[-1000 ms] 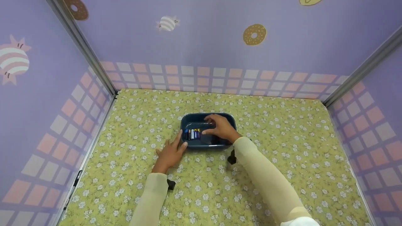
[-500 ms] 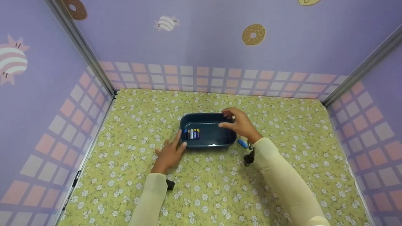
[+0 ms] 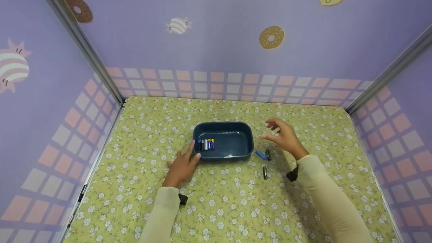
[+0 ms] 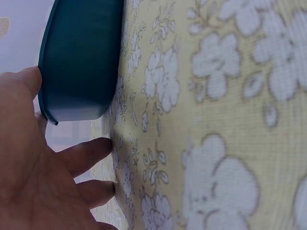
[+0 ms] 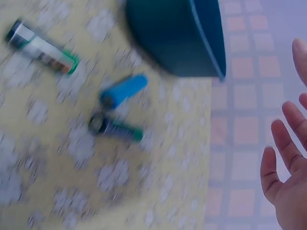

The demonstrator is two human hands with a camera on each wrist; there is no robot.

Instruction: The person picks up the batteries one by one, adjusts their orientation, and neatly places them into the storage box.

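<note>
A dark teal rectangular tub (image 3: 233, 157) stands on the flowered cloth. Several batteries (image 3: 206, 144) stand side by side in a row at its left inner end. My left hand (image 3: 182, 167) touches the tub's front left corner with thumb and index finger; the other fingers spread over the cloth, as the left wrist view shows. To the tub's right hovers my right hand (image 3: 285, 138), empty, fingers loosely bent and apart. Below it on the cloth lie a blue battery (image 3: 260, 154), a dark battery (image 3: 268, 154) beside it, and a green-ended battery (image 3: 265, 172) nearer me.
Purple walls (image 3: 222, 40) with a pink and white checked border enclose the cloth (image 3: 222, 202) at the back and both sides. Metal posts (image 3: 91, 50) mark the corners. A black fitting (image 3: 82, 192) sits on the left edge.
My right hand has moved right, out of the tub and over the cloth beside it. The loose batteries on the right have come into sight. My left hand stays in place.
</note>
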